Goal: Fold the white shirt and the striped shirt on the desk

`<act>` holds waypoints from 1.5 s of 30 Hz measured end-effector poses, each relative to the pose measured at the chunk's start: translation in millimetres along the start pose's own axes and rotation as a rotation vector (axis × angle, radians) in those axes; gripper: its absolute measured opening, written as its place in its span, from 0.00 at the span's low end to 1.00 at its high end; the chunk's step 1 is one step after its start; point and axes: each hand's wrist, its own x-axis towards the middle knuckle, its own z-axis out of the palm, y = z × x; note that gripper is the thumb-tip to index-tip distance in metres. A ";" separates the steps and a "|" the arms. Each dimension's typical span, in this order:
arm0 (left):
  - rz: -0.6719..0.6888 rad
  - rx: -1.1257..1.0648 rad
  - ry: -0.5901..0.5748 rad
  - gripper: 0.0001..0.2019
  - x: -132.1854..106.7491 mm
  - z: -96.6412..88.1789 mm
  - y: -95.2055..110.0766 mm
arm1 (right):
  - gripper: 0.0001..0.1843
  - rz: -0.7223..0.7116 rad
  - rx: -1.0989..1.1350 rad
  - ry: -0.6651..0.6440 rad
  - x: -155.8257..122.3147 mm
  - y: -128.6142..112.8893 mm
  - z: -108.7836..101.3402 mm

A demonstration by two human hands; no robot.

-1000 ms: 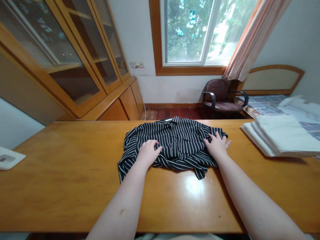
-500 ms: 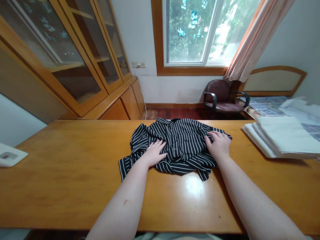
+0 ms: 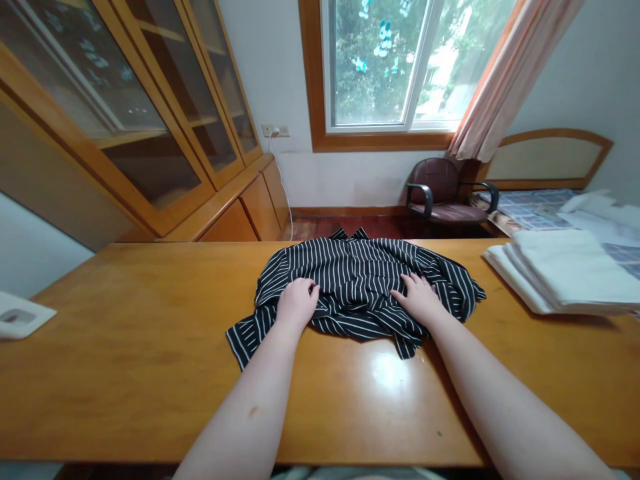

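A crumpled black shirt with white pinstripes (image 3: pixel 355 280) lies bunched in the middle of a honey-coloured wooden table (image 3: pixel 125 373). My left hand (image 3: pixel 297 303) rests on its near left part with the fingers curled onto the fabric. I cannot tell whether those fingers pinch the cloth. My right hand (image 3: pixel 417 298) lies on the near right part, its fingers spread and pressing down. A sleeve or flap sticks out at the lower left, and the collar area at the far edge is folded out of sight.
A stack of folded white cloth (image 3: pixel 565 273) lies at the table's right end. A white flat object (image 3: pixel 20 316) sits at the left edge. Beyond the table's far edge stand a glass-fronted wooden cabinet (image 3: pixel 125 113), a dark office chair (image 3: pixel 440 193) and a bed (image 3: pixel 535 207).
The shirt has spread wider, with its right side stretching farther right. Both hands have shifted left on the fabric, and the right hand has slid toward the shirt's middle.
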 end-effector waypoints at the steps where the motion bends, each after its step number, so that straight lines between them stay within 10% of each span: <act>1: -0.006 -0.001 -0.013 0.19 -2.5 -0.8 2.5 | 0.35 0.006 -0.014 0.005 -0.3 -0.1 0.0; 9: -0.075 0.055 -0.096 0.29 8.8 13.8 -21.6 | 0.21 -0.221 0.062 0.264 -8.0 -13.9 -26.6; 16: 0.010 -0.016 0.020 0.20 6.4 6.8 -11.9 | 0.21 -0.248 0.051 0.025 -12.1 -22.2 -35.2; 25: 0.143 0.046 -0.174 0.29 1.8 24.3 -2.0 | 0.17 -0.269 0.045 0.217 -4.5 -16.0 -23.7; 30: 0.141 -0.048 -0.089 0.24 2.8 16.3 0.9 | 0.22 -0.232 0.067 0.079 -8.9 -17.7 -30.5; 38: 0.605 -0.293 -0.338 0.25 -11.4 -3.9 23.1 | 0.20 -0.379 0.090 -0.018 -2.8 -16.2 -18.1; 45: 0.450 -0.283 -0.340 0.15 -5.4 2.4 11.7 | 0.22 -0.257 0.220 -0.084 -1.8 -13.0 -30.1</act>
